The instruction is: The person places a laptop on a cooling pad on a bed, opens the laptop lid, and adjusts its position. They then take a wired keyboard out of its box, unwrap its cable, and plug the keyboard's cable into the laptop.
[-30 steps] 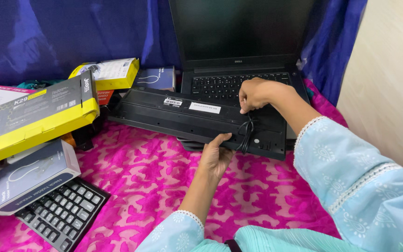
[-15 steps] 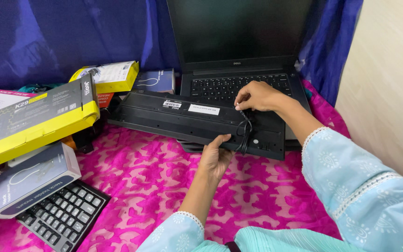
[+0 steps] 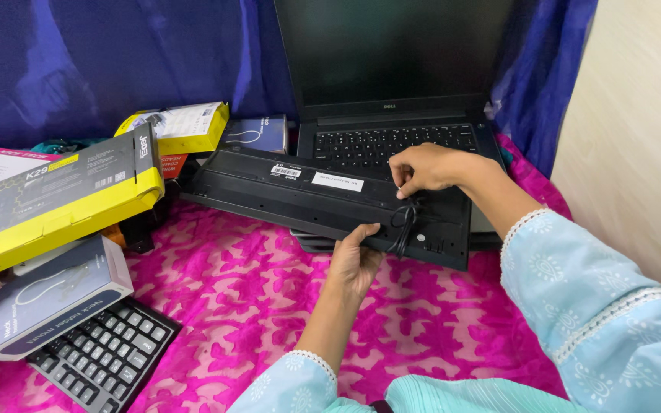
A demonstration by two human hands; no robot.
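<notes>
A black keyboard (image 3: 284, 195) is held upside down, its underside with white labels facing me, over the front of an open black laptop (image 3: 392, 92). My left hand (image 3: 355, 260) grips the keyboard's near edge from below. My right hand (image 3: 426, 168) pinches the black cable (image 3: 405, 222) that loops down over the keyboard's right part. Both sleeves are light blue with white trim.
A long yellow and grey box (image 3: 55, 199) leans at the left, a smaller yellow box (image 3: 185, 126) behind it. A grey-blue box (image 3: 47, 298) lies on another black keyboard (image 3: 105, 356) at the lower left. Pink patterned cloth (image 3: 246, 298) covers the surface. Blue curtain behind, cream wall right.
My right hand has shifted slightly on the cable near the keyboard's far edge. The keyboard and my left hand stay almost where they were.
</notes>
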